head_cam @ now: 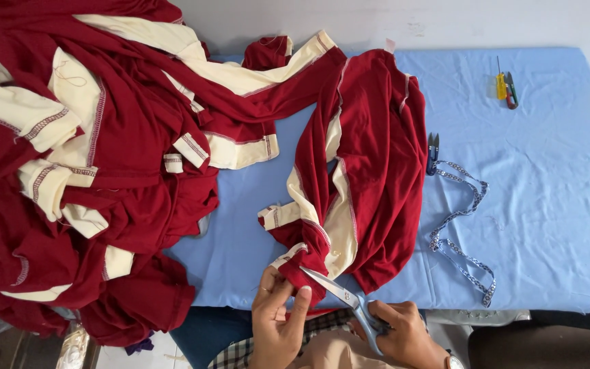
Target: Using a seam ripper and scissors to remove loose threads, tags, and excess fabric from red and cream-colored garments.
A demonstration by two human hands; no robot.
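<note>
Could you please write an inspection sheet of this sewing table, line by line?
Surface: table under a light blue cloth, slightly wrinkled.
Job's things: dark red garment with cream panels lies on the cloth, its lower edge at the near table edge; scissors are open at that edge.
Clutter: big pile of similar red and cream garments at the left; small blue thread snips; patterned lanyard; two small screwdrivers.
Hands: left hand pinches the garment's edge; right hand holds the scissors.
Cables: nothing seen.
Surroundings: pale wall behind the table; the floor below is mostly hidden.
</note>
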